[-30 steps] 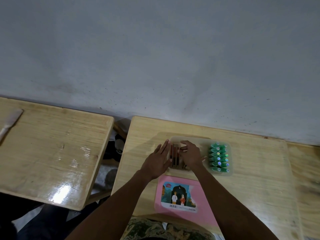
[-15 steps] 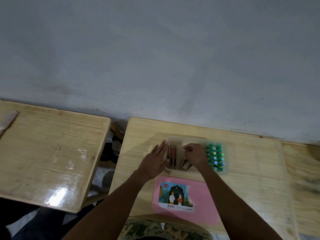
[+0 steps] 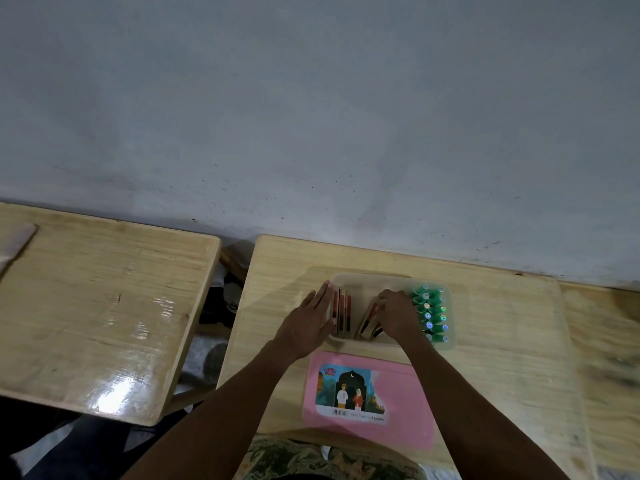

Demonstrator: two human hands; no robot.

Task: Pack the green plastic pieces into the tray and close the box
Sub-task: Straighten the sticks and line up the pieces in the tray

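Observation:
A translucent box [image 3: 377, 280] stands on the right wooden table. Several green plastic pieces [image 3: 430, 313] stand in rows at its right end. A few flat red-and-dark packets [image 3: 343, 315] stand upright at its left end. My left hand [image 3: 306, 327] presses flat against the box's left wall, fingers straight. My right hand [image 3: 396, 315] is inside the box and grips several leaning packets [image 3: 369, 322], pushing them toward the green pieces. The pink lid [image 3: 401, 396], with a picture label, lies flat on the table in front of the box.
A second wooden table [image 3: 104, 317] stands to the left across a gap with dark things on the floor. A grey wall [image 3: 311, 116] runs directly behind both tables. A flat pale object [image 3: 14, 244] lies at the left table's far corner.
My right hand has slid to the right inside the box, carrying a group of packets away from those at the left end and opening a gap. My left hand stays against the left wall.

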